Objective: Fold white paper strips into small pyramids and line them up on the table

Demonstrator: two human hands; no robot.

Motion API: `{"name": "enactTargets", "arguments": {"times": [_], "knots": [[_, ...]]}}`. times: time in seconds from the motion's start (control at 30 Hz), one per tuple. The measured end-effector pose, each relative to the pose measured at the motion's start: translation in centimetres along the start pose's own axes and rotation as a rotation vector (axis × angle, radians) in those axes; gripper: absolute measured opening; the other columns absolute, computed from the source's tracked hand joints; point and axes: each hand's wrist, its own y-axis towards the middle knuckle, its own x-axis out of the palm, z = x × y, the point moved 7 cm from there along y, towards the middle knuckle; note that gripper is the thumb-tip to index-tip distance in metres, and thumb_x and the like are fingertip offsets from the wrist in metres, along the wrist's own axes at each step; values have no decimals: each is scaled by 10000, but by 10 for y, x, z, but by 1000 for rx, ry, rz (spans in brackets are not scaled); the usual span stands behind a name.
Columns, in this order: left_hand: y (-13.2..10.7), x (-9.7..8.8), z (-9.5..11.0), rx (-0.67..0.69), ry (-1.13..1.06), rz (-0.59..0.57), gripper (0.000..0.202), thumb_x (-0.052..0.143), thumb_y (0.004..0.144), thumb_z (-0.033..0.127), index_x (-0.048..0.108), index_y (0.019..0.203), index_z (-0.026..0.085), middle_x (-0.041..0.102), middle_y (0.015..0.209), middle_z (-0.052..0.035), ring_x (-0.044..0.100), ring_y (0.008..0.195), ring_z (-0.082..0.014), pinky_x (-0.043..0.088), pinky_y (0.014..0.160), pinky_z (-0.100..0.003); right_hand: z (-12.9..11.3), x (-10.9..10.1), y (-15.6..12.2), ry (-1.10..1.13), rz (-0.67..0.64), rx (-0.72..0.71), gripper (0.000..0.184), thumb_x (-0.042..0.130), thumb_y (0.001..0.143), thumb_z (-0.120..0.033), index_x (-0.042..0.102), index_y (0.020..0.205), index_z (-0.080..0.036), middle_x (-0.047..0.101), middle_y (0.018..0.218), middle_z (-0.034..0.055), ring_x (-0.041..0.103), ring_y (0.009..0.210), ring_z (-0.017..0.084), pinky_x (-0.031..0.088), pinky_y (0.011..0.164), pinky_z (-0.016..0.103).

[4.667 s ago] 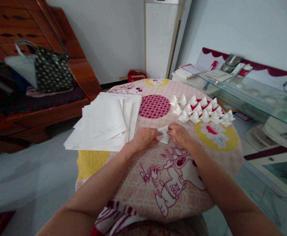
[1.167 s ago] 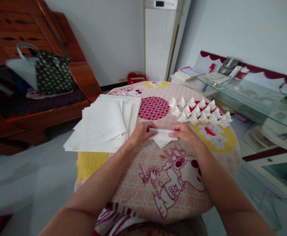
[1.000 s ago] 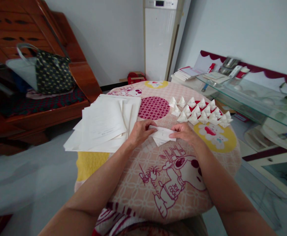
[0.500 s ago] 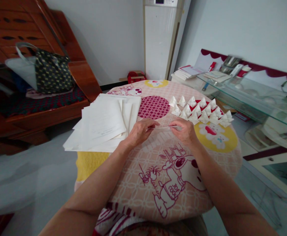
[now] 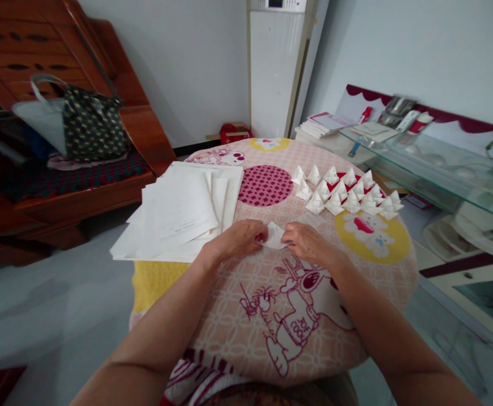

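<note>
The left hand (image 5: pixel 236 239) and the right hand (image 5: pixel 308 242) meet near the middle of the round counter with its pink cartoon-print cloth cover (image 5: pixel 229 321). Between them a small folded white paper piece (image 5: pixel 275 237) rests on the counter. Both hands are closed narrowly on it: the left hand's fingertips pinch its left edge and the right hand's fingertips pinch its right edge, with the knuckles turned up. Whether the paper piece is pressed flat or lifted slightly cannot be told. Just left of the left hand, a loose stack of white paper sheets (image 5: pixel 182 208) lies on the counter and overhangs its left edge. On the far right of the counter, well apart from the hands, a cluster of small white folded paper triangles (image 5: pixel 350 194) sits in close rows, partly over a red patch of the cloth. Beyond the counter, a tall white floor-standing appliance (image 5: pixel 274 67) stands against the far wall. To the far left, a dark dotted handbag (image 5: pixel 92 121) sits on a brown wooden bench (image 5: pixel 72 194). To the right runs a glass shelf (image 5: pixel 440 169) carrying small items too blurred to identify.
</note>
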Motion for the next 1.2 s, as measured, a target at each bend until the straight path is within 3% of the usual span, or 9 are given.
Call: {"name": "enactTargets", "arguments": {"times": [0.27,0.43,0.53,0.87,1.2], "knots": [[-6,-2,-12,-104,-68,-70,66,651,769,124,692,768,175,683,718,1,578,644,-129,367,608,-241,7,-8,1,218,-17,35,235,569,795,-38,768,773,-162,658,802,51,597,757,170,435,712,288],[-3,-4,1,-65,-48,6,92,688,749,150,713,838,155,718,824,-34,606,740,-148,400,669,-245,9,-8,3,254,-1,61,210,592,830,-78,778,779,-160,664,794,56,593,747,167,426,696,282],[1,-1,3,-100,-108,2,109,628,802,164,730,839,153,721,777,-32,600,690,-134,391,643,-235,11,-8,4,271,-6,91,175,622,836,-115,775,763,-156,660,781,55,579,727,159,413,682,275],[5,1,-23,-252,-252,30,192,612,825,241,756,751,139,698,681,-13,568,618,-115,353,618,-244,36,-8,-3,404,-59,316,154,652,802,-215,737,693,-148,639,640,9,535,610,132,351,584,260],[5,0,-31,-315,-215,88,183,641,829,262,739,728,144,683,661,-12,563,624,-122,349,614,-249,42,-6,-2,302,84,436,190,641,821,-234,702,665,-146,598,589,-11,494,573,117,303,559,247]]}}
